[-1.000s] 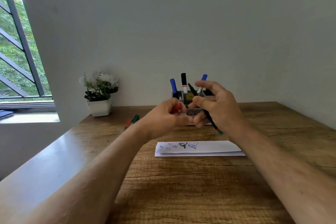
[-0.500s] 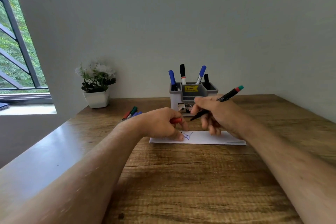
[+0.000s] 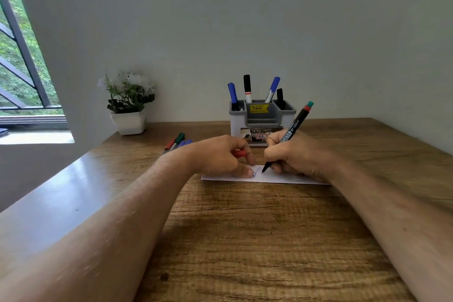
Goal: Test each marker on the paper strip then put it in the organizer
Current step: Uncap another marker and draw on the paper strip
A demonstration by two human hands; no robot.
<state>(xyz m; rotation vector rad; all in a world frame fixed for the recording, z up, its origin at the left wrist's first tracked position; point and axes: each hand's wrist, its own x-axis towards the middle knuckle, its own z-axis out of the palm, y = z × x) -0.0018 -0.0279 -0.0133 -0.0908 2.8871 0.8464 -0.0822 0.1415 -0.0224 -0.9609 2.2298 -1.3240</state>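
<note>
My right hand [image 3: 294,154] grips a black marker [image 3: 293,129] with a red and teal end, its tip down on the white paper strip [image 3: 282,178]. My left hand [image 3: 220,157] holds a red cap [image 3: 239,153] in its curled fingers while its fingertips press the strip's left part, next to blue scribbles. Behind the hands stands the grey and white organizer [image 3: 262,117] with several markers upright in it. A few loose markers [image 3: 176,142] lie on the table to the left.
A white pot of flowers [image 3: 128,105] stands at the back left by the wall. The wooden table [image 3: 245,240] ends at a window ledge on the left. A wall closes in on the right.
Both hands came down from in front of the organizer to the strip. The marker swung from tip-up to tip-down and now touches the paper; the left hand now presses the strip.
</note>
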